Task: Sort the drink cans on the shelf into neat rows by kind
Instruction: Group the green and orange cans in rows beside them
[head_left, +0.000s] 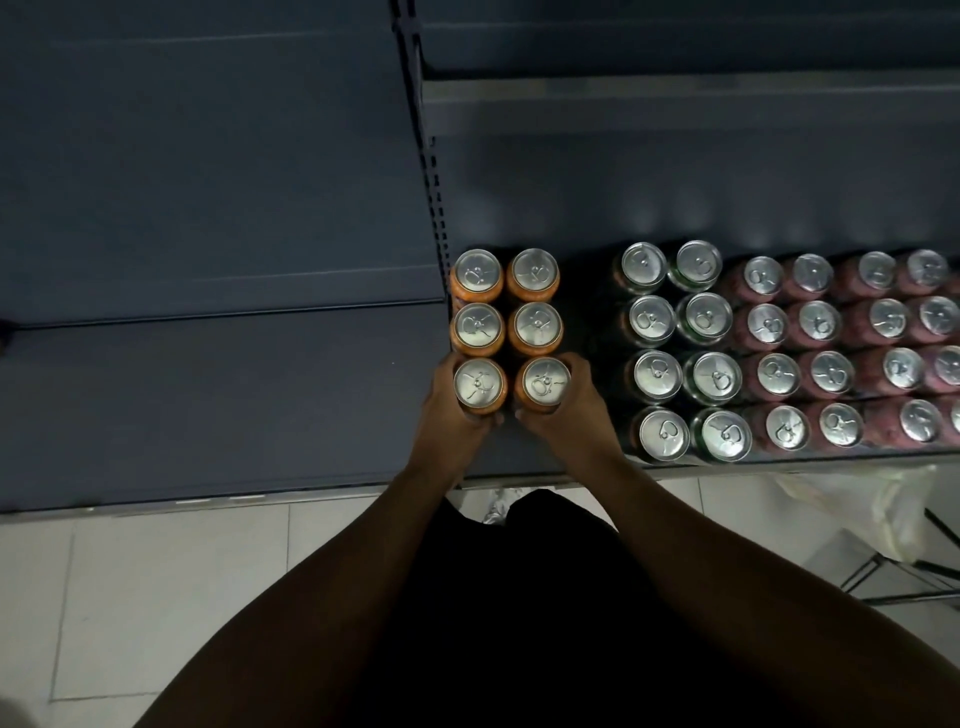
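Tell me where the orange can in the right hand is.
In the head view, the orange metal drink can in the right hand is front right in the orange block, beside the left hand's orange can and left of the dark cans.

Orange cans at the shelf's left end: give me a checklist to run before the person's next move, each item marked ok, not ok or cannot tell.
1. Left hand grips front-left orange can: ok.
2. Right hand grips front-right orange can: ok.
3. Both held cans upright: ok.
4. Held pair in line with the orange cans behind: ok.
5. Held cans resting on the shelf, not lifted: cannot tell.
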